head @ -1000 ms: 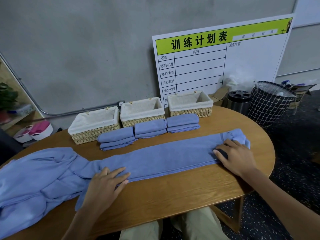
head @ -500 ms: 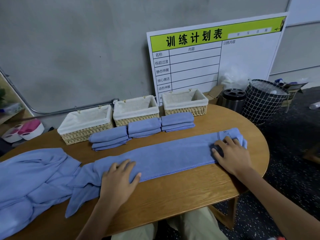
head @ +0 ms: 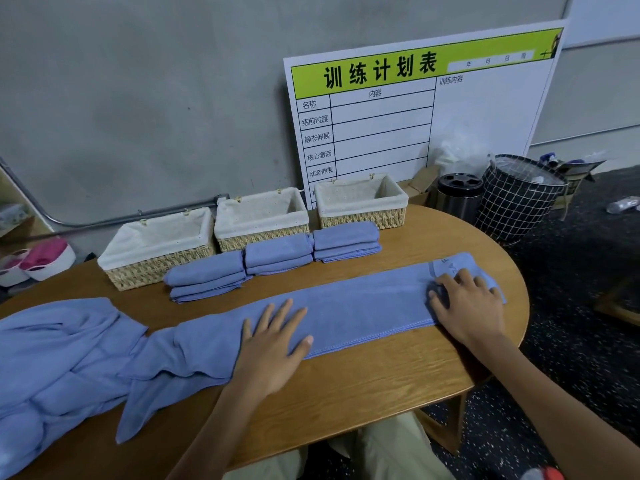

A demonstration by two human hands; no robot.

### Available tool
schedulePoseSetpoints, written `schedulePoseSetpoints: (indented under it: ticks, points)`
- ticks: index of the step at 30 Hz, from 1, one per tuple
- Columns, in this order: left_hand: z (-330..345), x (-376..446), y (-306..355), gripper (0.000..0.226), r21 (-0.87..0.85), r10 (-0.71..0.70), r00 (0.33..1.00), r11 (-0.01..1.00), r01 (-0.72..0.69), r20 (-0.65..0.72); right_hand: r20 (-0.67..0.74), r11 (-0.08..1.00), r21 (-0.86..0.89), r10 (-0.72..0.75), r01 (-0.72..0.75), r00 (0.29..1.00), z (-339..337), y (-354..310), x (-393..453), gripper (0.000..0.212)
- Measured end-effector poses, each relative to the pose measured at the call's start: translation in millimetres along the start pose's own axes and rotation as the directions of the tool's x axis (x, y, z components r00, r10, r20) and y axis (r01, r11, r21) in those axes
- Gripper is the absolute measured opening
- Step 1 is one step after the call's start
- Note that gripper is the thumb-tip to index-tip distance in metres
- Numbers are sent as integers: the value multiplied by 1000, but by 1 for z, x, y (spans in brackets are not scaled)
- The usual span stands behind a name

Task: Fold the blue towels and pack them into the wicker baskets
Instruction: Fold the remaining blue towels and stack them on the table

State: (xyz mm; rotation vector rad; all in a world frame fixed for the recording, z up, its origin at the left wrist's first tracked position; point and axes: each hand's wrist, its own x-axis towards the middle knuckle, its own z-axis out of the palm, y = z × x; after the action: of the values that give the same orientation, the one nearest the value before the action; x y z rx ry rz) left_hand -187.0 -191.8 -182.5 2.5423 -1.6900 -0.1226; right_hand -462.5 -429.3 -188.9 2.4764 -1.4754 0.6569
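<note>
- On the surface [head: 346, 382], a long towel [head: 363, 306] lies stretched out, near the baskets [head: 259, 216].
- Left hand [head: 273, 348] presses flat on its middle, fingers spread.
- Right hand [head: 467, 303] lies open on its far end.

The white board [head: 485, 109] against the wall reads 训练计划表, 名称, 内容, 训练内容.
</note>
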Motion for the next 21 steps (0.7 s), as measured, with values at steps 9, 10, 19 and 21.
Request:
schedulePoseSetpoints:
  ticks: [9,10,19,21]
  points:
    - [-25,5,5,60,18,-50,994,999,48,101,25,997,56,53,-55,998,-3,6,-1,26]
    - [-31,9,8,54,43,-57,995,998,54,87,31,996,69,51,-53,998,-3,12,1,24]
    - [-38,119,127,28,-173,241,962,950,-261,-125,77,896,439,-118,72,990,-1,55,13,7]
    - [-32,145,166,34,-239,297,948,918,-316,-112,77,856,516,-95,42,993,1,59,13,9]
